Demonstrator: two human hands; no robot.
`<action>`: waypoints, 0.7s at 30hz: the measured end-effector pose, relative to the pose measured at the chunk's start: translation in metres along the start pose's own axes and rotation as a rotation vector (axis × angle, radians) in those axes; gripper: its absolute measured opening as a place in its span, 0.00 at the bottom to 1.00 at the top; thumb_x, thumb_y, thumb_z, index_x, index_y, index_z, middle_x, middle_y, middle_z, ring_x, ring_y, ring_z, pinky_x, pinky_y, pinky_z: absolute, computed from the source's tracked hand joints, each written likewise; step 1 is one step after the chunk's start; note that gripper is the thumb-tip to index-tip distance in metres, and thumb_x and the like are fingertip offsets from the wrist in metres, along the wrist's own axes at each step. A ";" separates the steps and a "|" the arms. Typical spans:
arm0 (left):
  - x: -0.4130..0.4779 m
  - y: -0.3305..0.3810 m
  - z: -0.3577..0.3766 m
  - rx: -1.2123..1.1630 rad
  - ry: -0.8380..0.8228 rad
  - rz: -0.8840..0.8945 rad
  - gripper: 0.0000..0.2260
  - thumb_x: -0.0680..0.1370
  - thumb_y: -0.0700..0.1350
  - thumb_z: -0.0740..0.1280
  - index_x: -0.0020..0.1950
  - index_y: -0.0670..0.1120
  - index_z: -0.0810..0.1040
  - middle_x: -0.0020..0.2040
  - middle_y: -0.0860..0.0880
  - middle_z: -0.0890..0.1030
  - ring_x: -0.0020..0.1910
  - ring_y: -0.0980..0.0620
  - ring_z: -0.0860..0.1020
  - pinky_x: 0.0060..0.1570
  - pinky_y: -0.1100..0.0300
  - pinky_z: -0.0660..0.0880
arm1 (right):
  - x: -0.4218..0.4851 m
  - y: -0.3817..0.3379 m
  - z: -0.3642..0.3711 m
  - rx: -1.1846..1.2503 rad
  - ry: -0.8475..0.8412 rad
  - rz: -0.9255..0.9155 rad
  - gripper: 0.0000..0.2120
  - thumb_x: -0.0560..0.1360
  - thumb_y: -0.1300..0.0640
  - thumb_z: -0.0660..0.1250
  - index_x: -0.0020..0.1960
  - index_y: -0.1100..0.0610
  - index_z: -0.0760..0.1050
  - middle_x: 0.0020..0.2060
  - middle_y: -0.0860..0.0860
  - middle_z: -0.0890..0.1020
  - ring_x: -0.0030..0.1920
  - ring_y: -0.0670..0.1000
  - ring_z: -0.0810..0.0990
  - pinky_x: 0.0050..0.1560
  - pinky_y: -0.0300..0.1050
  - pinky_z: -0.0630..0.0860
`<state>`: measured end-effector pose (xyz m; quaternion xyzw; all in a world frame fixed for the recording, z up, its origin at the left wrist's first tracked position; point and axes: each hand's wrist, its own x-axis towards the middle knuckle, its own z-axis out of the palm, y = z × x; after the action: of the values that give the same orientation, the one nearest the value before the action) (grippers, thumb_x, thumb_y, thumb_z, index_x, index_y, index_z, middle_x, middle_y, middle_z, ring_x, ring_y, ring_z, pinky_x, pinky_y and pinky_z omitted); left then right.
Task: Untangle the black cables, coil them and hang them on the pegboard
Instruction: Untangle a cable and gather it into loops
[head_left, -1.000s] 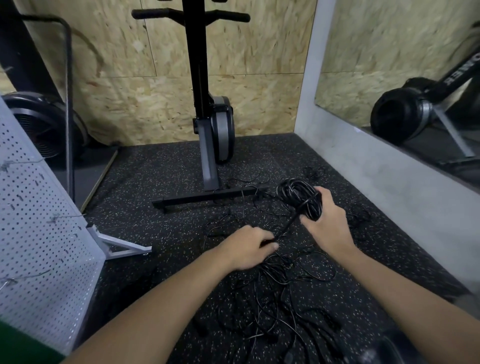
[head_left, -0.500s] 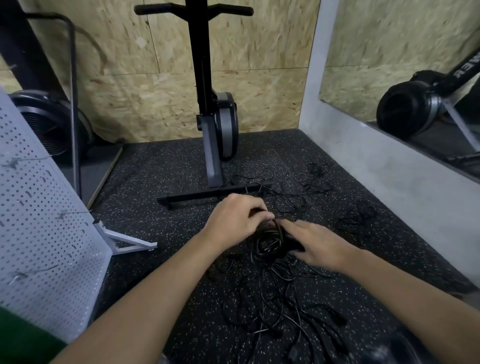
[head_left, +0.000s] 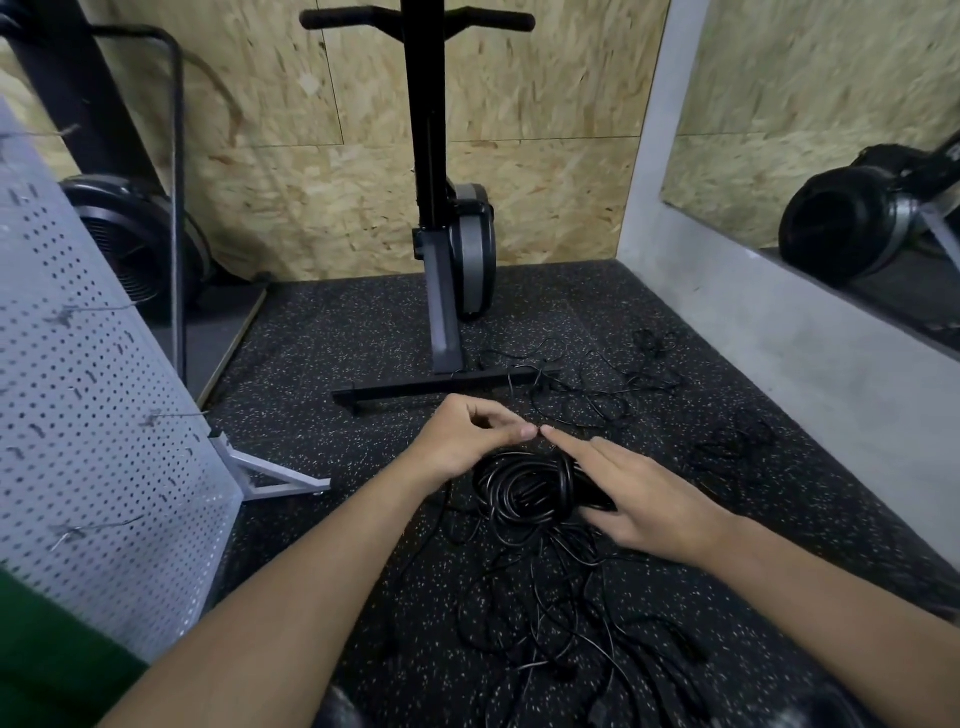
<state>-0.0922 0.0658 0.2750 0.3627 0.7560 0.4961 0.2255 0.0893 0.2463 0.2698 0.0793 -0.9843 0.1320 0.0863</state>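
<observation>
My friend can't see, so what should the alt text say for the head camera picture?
Two bare hands meet over a coil of black cable on a speckled floor: the right hand lies flat on it, the left hand curls beside it. Loose cables tangle nearby; a white pegboard stands at left.

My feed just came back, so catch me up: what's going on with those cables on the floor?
A person works over a coiled bundle of black cable on the speckled rubber floor. The right hand lies straight-fingered against the coil's right side; the left hand is at its top edge, fingers curled, possibly pinching a strand. More black cables lie tangled around it. The white perforated pegboard on the left shows no cable hung yet.
</observation>
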 end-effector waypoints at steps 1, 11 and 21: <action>0.000 -0.002 -0.001 0.001 -0.008 -0.002 0.13 0.71 0.63 0.75 0.48 0.56 0.89 0.44 0.54 0.86 0.49 0.54 0.84 0.63 0.45 0.78 | -0.001 0.002 0.000 0.026 0.018 0.005 0.45 0.78 0.59 0.74 0.85 0.51 0.49 0.53 0.39 0.67 0.51 0.32 0.66 0.56 0.24 0.61; -0.002 -0.041 0.014 0.052 -0.183 -0.170 0.11 0.86 0.45 0.63 0.54 0.44 0.84 0.45 0.44 0.87 0.49 0.51 0.87 0.68 0.48 0.73 | 0.000 0.010 -0.002 0.456 0.304 0.214 0.35 0.77 0.59 0.76 0.78 0.48 0.64 0.64 0.40 0.79 0.65 0.38 0.77 0.66 0.32 0.72; -0.003 0.000 0.054 0.580 -0.156 0.165 0.15 0.87 0.49 0.60 0.52 0.42 0.82 0.38 0.49 0.80 0.35 0.51 0.77 0.39 0.54 0.74 | 0.003 0.044 0.014 -0.020 0.240 0.670 0.36 0.78 0.52 0.73 0.80 0.53 0.58 0.64 0.54 0.81 0.59 0.57 0.82 0.56 0.55 0.79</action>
<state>-0.0523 0.0951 0.2532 0.5092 0.8143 0.2470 0.1289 0.0764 0.2842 0.2467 -0.2647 -0.9398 0.1516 0.1541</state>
